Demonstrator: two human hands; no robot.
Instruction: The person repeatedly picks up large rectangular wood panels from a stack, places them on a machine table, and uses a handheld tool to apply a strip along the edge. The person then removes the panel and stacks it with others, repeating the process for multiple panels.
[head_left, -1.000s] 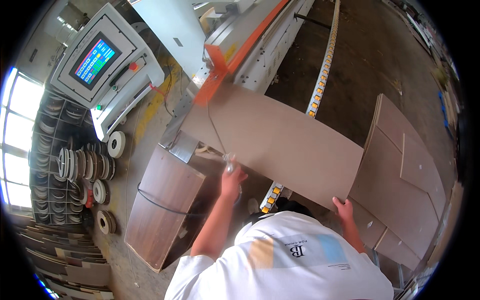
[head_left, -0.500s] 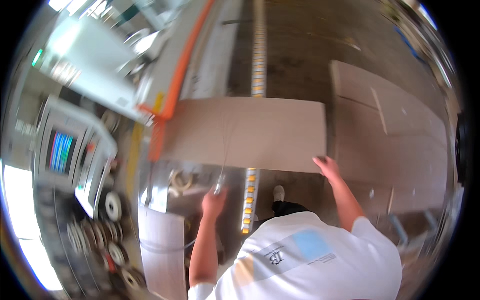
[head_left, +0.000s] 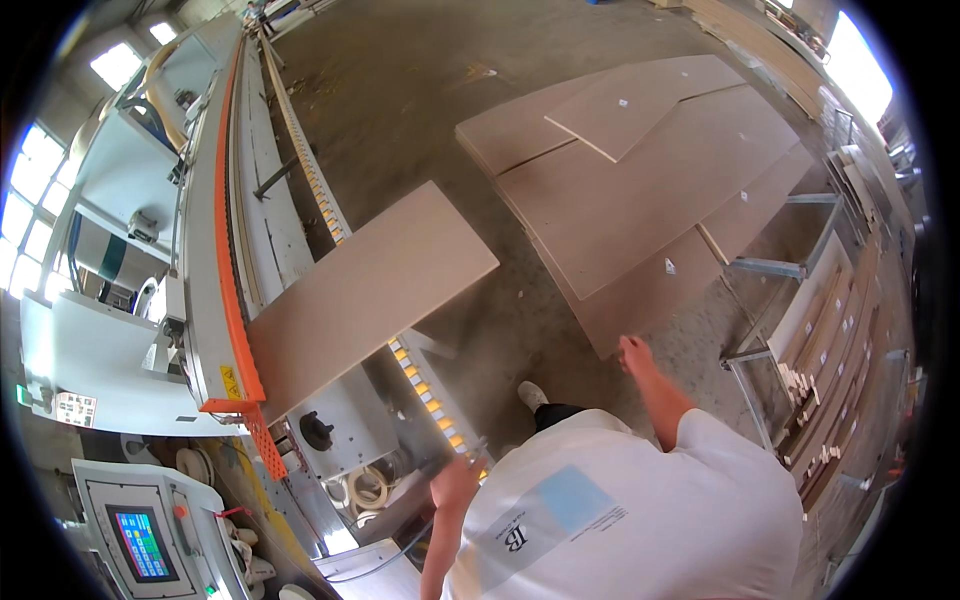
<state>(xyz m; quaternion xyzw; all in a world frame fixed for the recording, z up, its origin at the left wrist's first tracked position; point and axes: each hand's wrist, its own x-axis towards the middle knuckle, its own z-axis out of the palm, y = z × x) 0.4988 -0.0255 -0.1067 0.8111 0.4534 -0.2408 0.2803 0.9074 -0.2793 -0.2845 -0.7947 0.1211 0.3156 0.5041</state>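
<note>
Right hand [head_left: 634,356] moved clear of board [head_left: 372,300] edge.

The brown board [head_left: 375,290] looks smooth and matt, the floor [head_left: 400,110] rough concrete, the white shirt [head_left: 650,490] soft cloth.

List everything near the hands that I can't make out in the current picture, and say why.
All in the head view:
- Left hand: blurred, so its grip, and anything in it, can't be told.
- Right hand: its palm side is turned from the camera, hiding anything small there.
- Brown panel: its far left end is hidden by the orange rail.
- Control screen: its details are too small to read.
</note>
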